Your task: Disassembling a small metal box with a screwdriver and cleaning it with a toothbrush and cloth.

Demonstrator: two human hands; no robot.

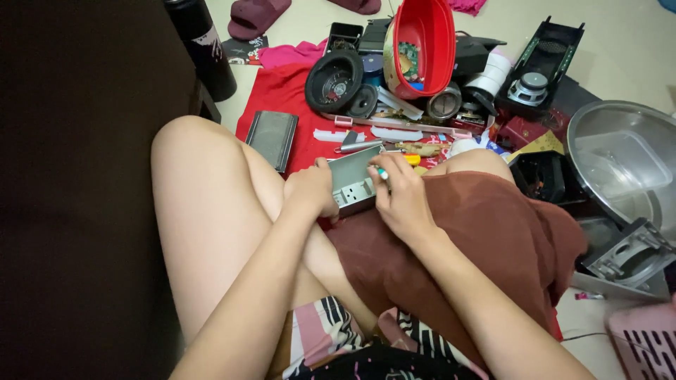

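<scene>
While left hand [313, 188] grips it, grey metal box [354, 179] shows ports; right hand [400, 197] pinches small tool [381, 172].

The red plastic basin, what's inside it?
In the tilted red basin a green circuit board and a small blue piece show. Its rim hides whatever lies deeper.

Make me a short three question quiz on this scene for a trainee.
1. True or false: the left hand steadies the grey metal box.
2. What does the right hand hold against the box? A) a pen-like tool B) a hammer C) a cup
3. What colour is the tilted plastic bowl among the speaker parts?

Key: 1 true; 2 A; 3 red.
</scene>
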